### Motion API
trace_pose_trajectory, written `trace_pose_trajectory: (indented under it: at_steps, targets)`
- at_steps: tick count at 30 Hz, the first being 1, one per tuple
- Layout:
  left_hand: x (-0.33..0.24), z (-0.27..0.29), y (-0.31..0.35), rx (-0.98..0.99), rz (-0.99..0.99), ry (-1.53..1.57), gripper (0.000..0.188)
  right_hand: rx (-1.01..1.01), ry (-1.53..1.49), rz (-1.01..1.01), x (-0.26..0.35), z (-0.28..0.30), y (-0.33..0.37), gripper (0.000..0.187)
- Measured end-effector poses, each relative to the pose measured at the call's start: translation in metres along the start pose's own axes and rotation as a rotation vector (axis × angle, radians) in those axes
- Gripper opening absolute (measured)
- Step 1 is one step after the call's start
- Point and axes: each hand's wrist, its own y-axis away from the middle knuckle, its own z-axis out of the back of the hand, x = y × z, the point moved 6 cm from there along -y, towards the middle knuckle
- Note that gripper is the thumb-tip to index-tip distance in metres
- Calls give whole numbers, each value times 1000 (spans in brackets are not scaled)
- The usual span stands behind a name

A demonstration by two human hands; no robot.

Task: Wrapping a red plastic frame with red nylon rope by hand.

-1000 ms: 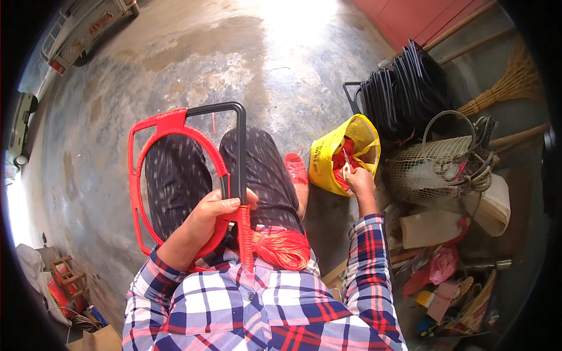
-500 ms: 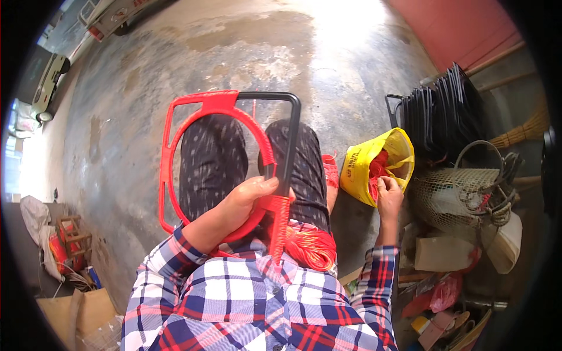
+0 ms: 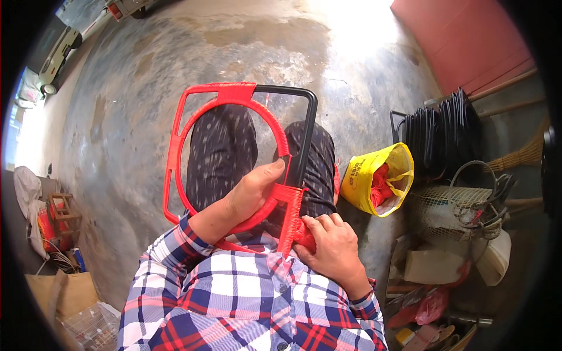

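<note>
Concrete floor (image 3: 158,117): my left grip (image 3: 249,194) clasped the red-wrapped frame (image 3: 237,92); my right grip (image 3: 335,248), withdrawn from the yellow bag (image 3: 358,178), covered red cord (image 3: 301,234), closure unclear, apparently for two-handed work.

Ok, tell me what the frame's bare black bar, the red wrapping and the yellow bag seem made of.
Bare black bar: probably painted or coated metal, being slim, smooth and faintly glossy; rigid plastic is possible.
Red wrapping: likely shiny plastic cord, judging by its tight, ridged turns.
Yellow bag: perhaps coated or woven plastic, with slightly shiny, printed walls; the weave can't be made out.
</note>
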Motion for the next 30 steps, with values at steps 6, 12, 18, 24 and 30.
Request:
trace_pose_trajectory:
  at_steps: [6,12,18,24,30]
  targets:
    - [-11,9,13,45,-16,-256,37,19,-290,-55,-23,2,1,45]
    - [-19,17,39,51,-71,-528,30,-230,-1517,-235,-29,8,15,43]
    - [-31,29,46,7,-184,-319,24,-397,-1869,-130,-14,-6,18,48]
    - [-39,38,48,-7,-236,-232,27,-155,-1948,-129,-2,-26,29,49]
    - [-36,34,43,9,-234,-221,21,-201,-2028,-76,-8,-27,35,48]
